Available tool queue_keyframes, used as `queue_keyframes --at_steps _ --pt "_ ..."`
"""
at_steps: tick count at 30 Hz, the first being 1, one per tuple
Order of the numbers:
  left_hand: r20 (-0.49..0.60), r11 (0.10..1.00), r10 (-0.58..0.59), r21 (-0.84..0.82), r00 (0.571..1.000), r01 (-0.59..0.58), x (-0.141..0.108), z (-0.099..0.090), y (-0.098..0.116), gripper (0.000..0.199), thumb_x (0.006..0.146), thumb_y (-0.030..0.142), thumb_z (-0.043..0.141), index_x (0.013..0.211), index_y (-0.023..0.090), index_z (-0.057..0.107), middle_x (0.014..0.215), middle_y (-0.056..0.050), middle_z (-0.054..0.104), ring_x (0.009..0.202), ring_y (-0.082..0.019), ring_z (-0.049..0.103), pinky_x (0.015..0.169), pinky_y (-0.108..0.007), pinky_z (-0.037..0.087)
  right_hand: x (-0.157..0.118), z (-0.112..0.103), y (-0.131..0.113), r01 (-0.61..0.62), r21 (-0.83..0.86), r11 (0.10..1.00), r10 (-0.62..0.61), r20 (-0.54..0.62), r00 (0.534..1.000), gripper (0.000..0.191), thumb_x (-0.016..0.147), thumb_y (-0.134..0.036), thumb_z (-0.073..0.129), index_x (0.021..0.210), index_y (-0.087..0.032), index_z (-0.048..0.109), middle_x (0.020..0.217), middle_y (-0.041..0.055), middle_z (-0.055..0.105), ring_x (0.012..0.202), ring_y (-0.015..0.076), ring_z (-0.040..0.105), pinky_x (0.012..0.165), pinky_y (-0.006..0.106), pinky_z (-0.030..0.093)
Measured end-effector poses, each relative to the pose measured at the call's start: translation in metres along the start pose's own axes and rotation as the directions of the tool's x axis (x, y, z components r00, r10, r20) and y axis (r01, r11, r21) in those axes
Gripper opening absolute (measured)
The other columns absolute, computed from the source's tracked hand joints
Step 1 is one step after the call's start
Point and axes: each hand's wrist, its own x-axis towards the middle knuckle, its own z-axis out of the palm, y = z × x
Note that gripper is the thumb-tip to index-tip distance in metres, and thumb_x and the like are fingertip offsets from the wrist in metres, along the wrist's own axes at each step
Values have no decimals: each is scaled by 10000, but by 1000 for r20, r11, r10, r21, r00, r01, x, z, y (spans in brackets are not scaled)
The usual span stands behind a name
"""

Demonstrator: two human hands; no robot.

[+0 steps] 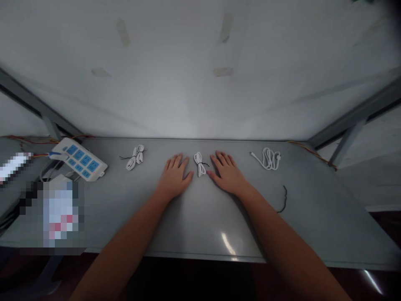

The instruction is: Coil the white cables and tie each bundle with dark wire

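Note:
My left hand (175, 176) lies flat on the grey table with its fingers spread, holding nothing. Opposite it, my right hand (227, 172) also rests palm down, fingers apart. Between the two hands sits a small white cable bundle (199, 164), bound at its middle with a black twist tie; my right thumb is close beside it, and I cannot tell if they touch. Farther left lies a second white cable bundle (135, 157) with a black tie around it. To the right is a loosely coiled white cable (270, 159) with no tie visible on it. A loose black twist tie (284, 200) lies near my right forearm.
A white power strip (84, 161) with blue sockets stands at the table's left side, with wires near it. A blurred-out object (61, 213) is at the front left. The wall with tape pieces rises behind the table (200, 234), and metal frame bars (354, 115) flank both sides.

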Motion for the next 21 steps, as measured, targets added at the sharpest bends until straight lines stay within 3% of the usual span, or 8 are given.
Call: queue_keyframes --at_steps 13,21 --pt "-43 1000 4 -28 999 -5 0 3 -2 597 1005 476 494 1536 205 482 1624 -168 447 1526 -367 377 1251 -573 297 0 -1 1 6 0 1000 -6 -2 1000 752 1036 -604 355 1605 -114 403 1698 192 304 1579 366 265 1280 537 221" --pt "-19 1000 7 -13 1000 -7 0 3 -2 610 1016 482 467 1541 170 477 1633 -191 424 1533 -373 363 1257 -575 282 0 -2 0 2 6 1000 -2 2 1000 754 1039 -605 355 1606 -110 401 1697 193 306 1582 361 257 1283 531 218"
